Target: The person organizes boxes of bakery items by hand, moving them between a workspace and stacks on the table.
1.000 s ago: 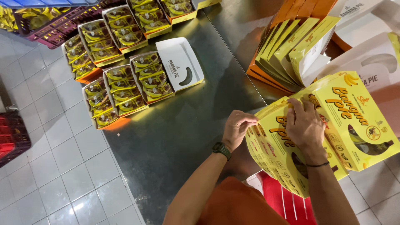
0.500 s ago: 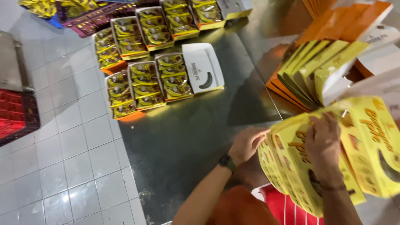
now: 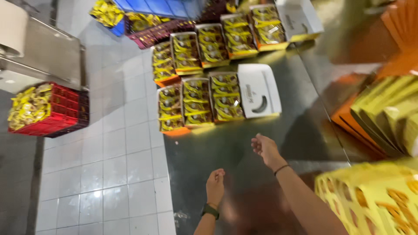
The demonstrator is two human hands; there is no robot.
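My right hand (image 3: 265,150), with a thin band on the wrist, hovers over the dark steel table (image 3: 226,152), empty and with its fingers loosely apart. My left hand (image 3: 215,186), with a dark watch on its wrist, is lower and nearer the table's left edge; its fingers are curled in and hold nothing. A stack of yellow printed boxes (image 3: 370,198) stands at the lower right, apart from both hands. Beyond the hands lie open boxes of yellow-wrapped snacks (image 3: 198,102) and a white box (image 3: 259,91) with its lid shut.
More open snack boxes (image 3: 217,41) fill the far end of the table. Flat orange and yellow cartons (image 3: 383,113) are piled at the right. On the tiled floor at the left stand a red crate of yellow packets (image 3: 48,109) and a steel cart (image 3: 48,52).
Both hands have let go of the yellow box stack and moved left over the bare table. The view has swung left, showing more floor.
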